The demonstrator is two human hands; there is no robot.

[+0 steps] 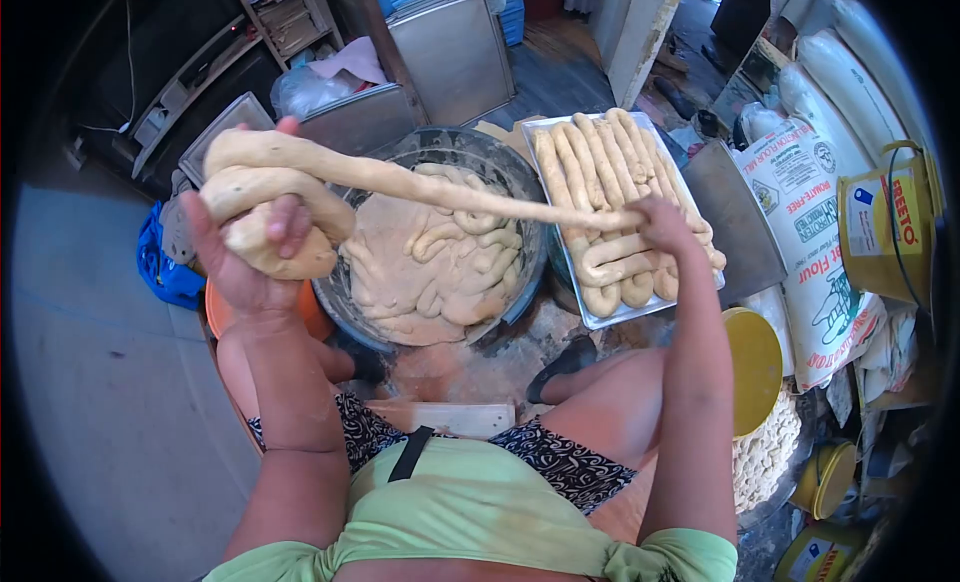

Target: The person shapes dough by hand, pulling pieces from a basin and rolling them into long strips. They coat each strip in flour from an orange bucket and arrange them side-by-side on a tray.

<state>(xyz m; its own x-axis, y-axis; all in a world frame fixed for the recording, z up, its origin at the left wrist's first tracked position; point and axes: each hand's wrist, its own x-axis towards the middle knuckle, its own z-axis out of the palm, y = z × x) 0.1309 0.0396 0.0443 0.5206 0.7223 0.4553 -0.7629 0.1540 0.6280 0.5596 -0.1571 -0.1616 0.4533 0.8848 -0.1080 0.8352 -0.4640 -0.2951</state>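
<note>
My left hand [250, 247] is raised at the left with a thick coil of dough [265, 162] wrapped over its palm and fingers. From that coil one long rope of dough stretches across to my right hand [665, 225], whose fingers are closed on its far end above the tray. The metal tray [590, 320] bears several dough ropes [600, 162] side by side, with a bent strand [610, 262] lying across their near part. Between my hands stands a dark round tub [535, 182], holding a mass of dough with loose strands [430, 262] on top.
A flour sack [800, 222] and yellow buckets [885, 222] stand at the right. A round yellow lid [752, 372] is beside my right forearm. An orange bucket [312, 312] stands at the left. Metal sheets [455, 57] lean at the back.
</note>
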